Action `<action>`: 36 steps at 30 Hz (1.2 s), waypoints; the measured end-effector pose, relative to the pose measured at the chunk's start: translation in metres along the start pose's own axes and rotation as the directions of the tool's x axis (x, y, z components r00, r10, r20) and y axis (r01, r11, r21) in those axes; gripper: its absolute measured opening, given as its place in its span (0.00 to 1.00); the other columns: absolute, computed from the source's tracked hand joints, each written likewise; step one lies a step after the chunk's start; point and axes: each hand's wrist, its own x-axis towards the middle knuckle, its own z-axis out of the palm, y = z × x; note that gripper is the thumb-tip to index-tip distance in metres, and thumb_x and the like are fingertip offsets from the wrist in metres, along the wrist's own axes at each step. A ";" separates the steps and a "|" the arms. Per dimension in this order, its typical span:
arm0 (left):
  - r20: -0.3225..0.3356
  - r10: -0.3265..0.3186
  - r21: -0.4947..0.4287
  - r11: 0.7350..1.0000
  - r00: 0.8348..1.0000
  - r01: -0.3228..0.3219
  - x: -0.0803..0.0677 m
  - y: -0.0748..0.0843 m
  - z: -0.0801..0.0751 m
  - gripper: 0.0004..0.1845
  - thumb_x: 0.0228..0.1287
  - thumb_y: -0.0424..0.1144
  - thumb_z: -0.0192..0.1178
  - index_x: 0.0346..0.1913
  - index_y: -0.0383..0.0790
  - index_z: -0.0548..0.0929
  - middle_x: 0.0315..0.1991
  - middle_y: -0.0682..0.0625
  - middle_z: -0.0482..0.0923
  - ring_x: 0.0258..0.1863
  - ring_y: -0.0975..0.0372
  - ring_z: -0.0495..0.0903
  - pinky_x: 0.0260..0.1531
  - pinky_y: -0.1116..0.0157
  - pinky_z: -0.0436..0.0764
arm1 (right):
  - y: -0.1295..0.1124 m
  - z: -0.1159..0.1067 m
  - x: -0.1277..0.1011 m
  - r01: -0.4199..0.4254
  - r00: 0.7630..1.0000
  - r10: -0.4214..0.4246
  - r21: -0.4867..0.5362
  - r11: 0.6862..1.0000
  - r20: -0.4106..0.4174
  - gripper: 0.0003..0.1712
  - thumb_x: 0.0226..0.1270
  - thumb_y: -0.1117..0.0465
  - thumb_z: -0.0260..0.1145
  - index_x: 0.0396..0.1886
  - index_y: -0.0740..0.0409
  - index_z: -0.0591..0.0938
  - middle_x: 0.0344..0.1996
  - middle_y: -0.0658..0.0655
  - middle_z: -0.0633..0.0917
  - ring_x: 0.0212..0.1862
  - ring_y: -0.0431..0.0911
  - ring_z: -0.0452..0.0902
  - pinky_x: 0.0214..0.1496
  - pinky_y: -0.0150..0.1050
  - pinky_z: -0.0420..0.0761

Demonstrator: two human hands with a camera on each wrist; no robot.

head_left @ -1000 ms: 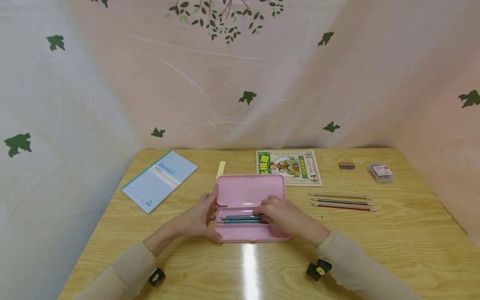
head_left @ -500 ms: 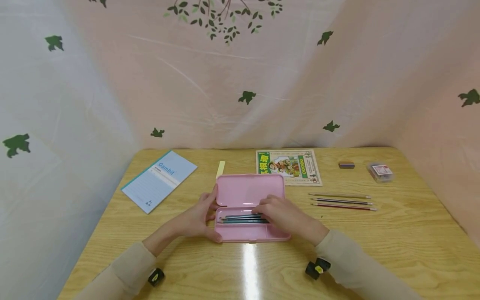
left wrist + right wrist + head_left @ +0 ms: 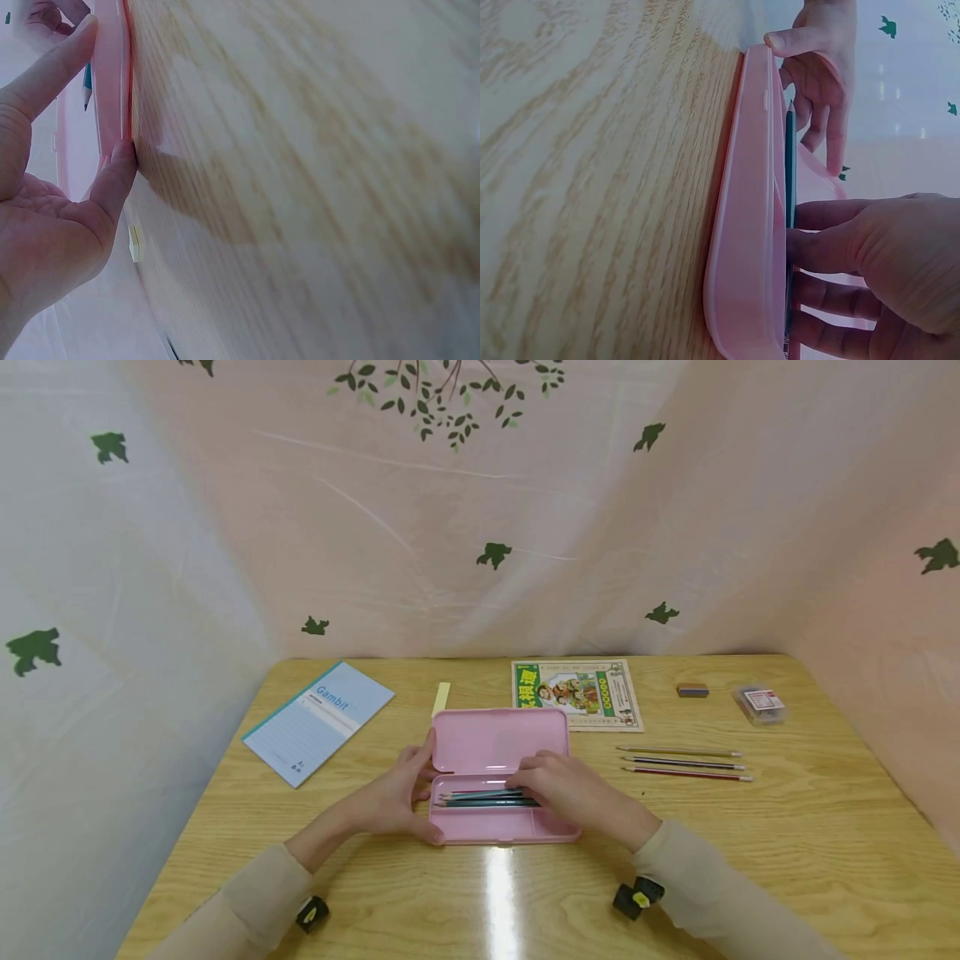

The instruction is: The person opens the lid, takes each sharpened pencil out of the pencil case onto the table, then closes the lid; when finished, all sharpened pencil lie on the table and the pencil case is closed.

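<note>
An open pink pencil case [image 3: 501, 742] lies on the table, its lid tipped back. My left hand [image 3: 390, 797] holds the left end of the case, thumb at the front corner and fingers spread toward the lid. Several dark green pencils [image 3: 487, 803] lie lengthwise in the rear compartment, points to the left. My right hand [image 3: 566, 789] reaches into the right half of the case and grips pencils near their back ends. In the right wrist view, thumb and fingers are on either side of a green pencil [image 3: 790, 165]. The pencils' back ends are hidden by the hand.
A blue notebook [image 3: 318, 722] lies at the left. Behind the case are a yellow strip [image 3: 442, 697] and an illustrated booklet [image 3: 626, 693]. Three pencils [image 3: 682, 763] lie at the right, with an eraser-like block [image 3: 692, 691] and a small clear box [image 3: 761, 704] beyond.
The pencils in the case have shifted slightly against each other under my right fingers. My left hand and the case stay in place.
</note>
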 end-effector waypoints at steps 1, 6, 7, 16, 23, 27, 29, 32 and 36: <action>-0.001 -0.001 0.002 1.000 1.000 0.001 0.000 0.000 0.000 0.78 0.42 0.38 0.85 0.82 0.49 0.29 0.69 0.43 0.52 0.70 0.53 0.65 0.67 0.60 0.73 | 0.000 0.000 0.000 0.003 1.000 -0.003 0.000 1.000 -0.002 0.12 0.67 0.67 0.70 0.48 0.53 0.90 0.39 0.50 0.87 0.42 0.44 0.81 0.47 0.41 0.85; -0.002 0.002 0.014 1.000 1.000 -0.002 0.000 0.001 0.001 0.78 0.42 0.38 0.85 0.82 0.50 0.29 0.69 0.43 0.52 0.70 0.53 0.65 0.67 0.61 0.73 | 0.000 0.000 -0.001 0.016 1.000 -0.016 0.003 1.000 -0.019 0.13 0.66 0.68 0.71 0.48 0.53 0.90 0.38 0.50 0.87 0.42 0.44 0.81 0.46 0.40 0.85; -0.002 0.003 0.017 1.000 1.000 -0.003 0.001 0.000 0.001 0.78 0.42 0.38 0.85 0.82 0.50 0.29 0.69 0.43 0.52 0.70 0.53 0.66 0.67 0.61 0.73 | 0.000 -0.001 -0.001 0.018 1.000 -0.018 0.005 1.000 -0.023 0.13 0.66 0.67 0.71 0.49 0.52 0.90 0.39 0.50 0.87 0.42 0.44 0.81 0.47 0.39 0.85; -0.006 -0.001 0.017 1.000 1.000 0.001 0.001 -0.003 0.003 0.79 0.41 0.38 0.85 0.81 0.48 0.29 0.69 0.42 0.52 0.69 0.53 0.66 0.66 0.62 0.74 | -0.002 -0.014 -0.003 0.032 0.997 -0.028 0.049 0.998 -0.070 0.14 0.68 0.67 0.70 0.51 0.54 0.89 0.41 0.50 0.87 0.44 0.43 0.82 0.50 0.38 0.86; -0.005 -0.004 0.014 1.000 1.000 0.004 0.000 -0.003 0.001 0.78 0.41 0.39 0.85 0.82 0.49 0.30 0.68 0.43 0.52 0.69 0.53 0.66 0.66 0.62 0.74 | 0.006 -0.024 -0.008 0.061 0.997 -0.053 0.190 0.980 -0.050 0.14 0.70 0.68 0.68 0.52 0.55 0.88 0.42 0.48 0.86 0.44 0.38 0.79 0.47 0.35 0.85; -0.005 -0.006 0.014 1.000 1.000 0.006 0.001 -0.002 0.001 0.79 0.41 0.39 0.85 0.82 0.50 0.30 0.68 0.43 0.53 0.70 0.53 0.66 0.66 0.62 0.74 | 0.016 -0.031 -0.014 0.062 0.998 -0.066 0.364 0.929 -0.002 0.14 0.71 0.68 0.67 0.53 0.56 0.88 0.42 0.48 0.86 0.42 0.36 0.79 0.43 0.34 0.85; -0.005 -0.007 0.010 1.000 1.000 0.007 0.001 -0.002 0.001 0.79 0.41 0.39 0.85 0.82 0.50 0.29 0.69 0.43 0.52 0.70 0.53 0.66 0.66 0.61 0.73 | 0.022 -0.034 -0.017 0.058 0.997 -0.071 0.434 0.899 0.014 0.14 0.71 0.67 0.67 0.54 0.57 0.88 0.41 0.48 0.86 0.41 0.36 0.79 0.41 0.35 0.85; -0.009 -0.014 0.022 1.000 1.000 0.014 0.001 -0.001 0.000 0.78 0.41 0.40 0.85 0.82 0.50 0.30 0.69 0.43 0.52 0.69 0.53 0.66 0.66 0.61 0.73 | 0.032 -0.038 -0.024 0.041 0.998 -0.064 0.502 0.864 0.029 0.14 0.72 0.66 0.67 0.54 0.58 0.88 0.41 0.50 0.87 0.41 0.37 0.79 0.41 0.37 0.86; -0.010 -0.018 0.021 1.000 1.000 0.018 0.001 0.000 0.000 0.78 0.41 0.40 0.85 0.82 0.50 0.30 0.70 0.43 0.52 0.69 0.52 0.66 0.66 0.61 0.73 | 0.043 -0.045 -0.036 0.009 0.998 -0.039 0.544 0.839 0.044 0.14 0.72 0.64 0.67 0.54 0.59 0.87 0.44 0.53 0.86 0.41 0.39 0.80 0.40 0.38 0.87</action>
